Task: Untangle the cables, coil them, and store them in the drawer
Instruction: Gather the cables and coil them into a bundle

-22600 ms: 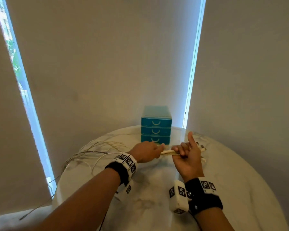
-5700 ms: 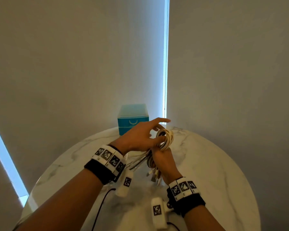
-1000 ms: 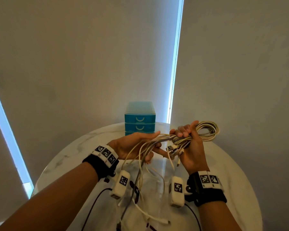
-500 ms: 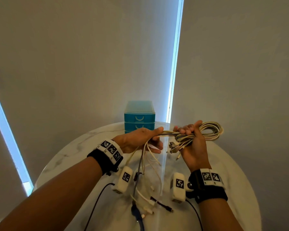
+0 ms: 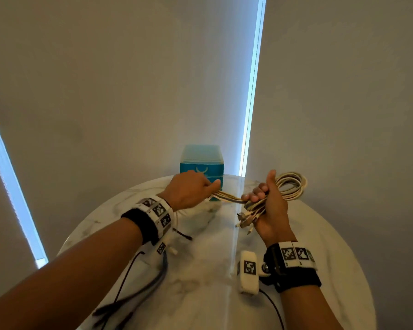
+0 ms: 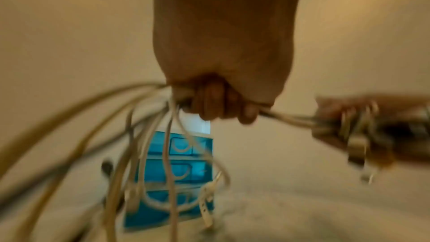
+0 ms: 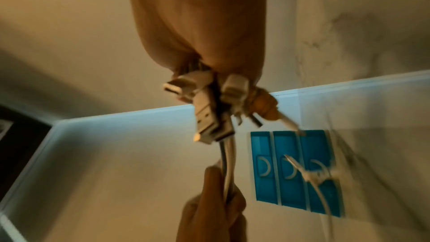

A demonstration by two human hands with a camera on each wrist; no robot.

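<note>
My right hand [image 5: 271, 210] sat right of centre in the head view, palm toward me and thumb up. Its fingers were curled tight around the cream cable bundle [image 5: 292, 186]. The coiled loops stuck out past my fist toward the right of the frame, and a cluster of plugs [image 5: 244, 217] hung from the fist's lower left side. In the right wrist view those plugs filled the middle of the frame, flat USB ends among them, though blur hid the finer detail. My left hand [image 5: 191, 190] was just left of centre, knuckles up. It was closed around a straight run of the same cables, which spanned the short gap between my two fists; the hands were near each other but apart. In the left wrist view, loose strands [image 6: 167, 154] spilled from the left side of that fist and drooped toward the bottom of the frame. I could not tell whether their ends reached the surface below. The blue drawer unit [image 5: 202, 163] stood at upper centre on the far edge of the round marble table [image 5: 332, 246], behind my left hand, showing three drawers with pale curved handles. I held the bundle above the tabletop. Some dark leads [image 5: 129, 303] lay on the table at the lower left.
</note>
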